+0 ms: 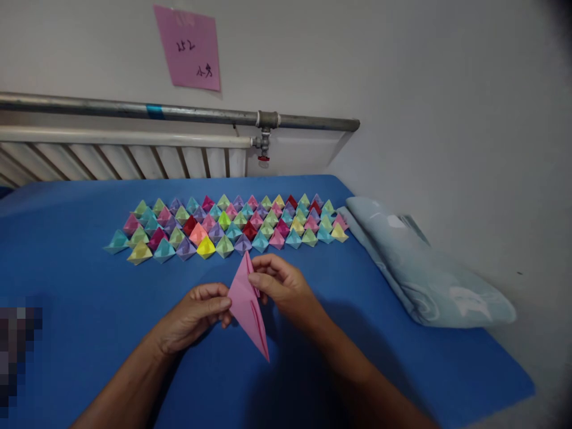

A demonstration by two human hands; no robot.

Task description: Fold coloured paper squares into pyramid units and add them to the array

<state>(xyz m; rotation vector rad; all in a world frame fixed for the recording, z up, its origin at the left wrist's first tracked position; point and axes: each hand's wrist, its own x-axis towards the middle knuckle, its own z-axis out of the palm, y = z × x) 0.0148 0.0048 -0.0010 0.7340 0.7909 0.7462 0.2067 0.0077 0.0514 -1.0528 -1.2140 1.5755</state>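
Between my hands, above the blue surface, is a pink folded paper (245, 301), a long pointed shape with layered folds along its right side. My left hand (196, 313) pinches its left corner between thumb and fingers. At the upper right edge of the paper, my right hand (283, 289) grips a folded layer with thumb and forefinger; its other fingertips are partly hidden. Just beyond stand rows of small folded paper boats (224, 245) in pink, green, blue, purple, yellow and red.
A blue sheet (80, 286) covers the surface. At the right lies a folded pale green blanket (420, 268). Behind, along the wall, run a metal pipe (111, 109) with a valve (264, 143) and a white radiator (134, 162). A pink paper note (190, 50) hangs above.
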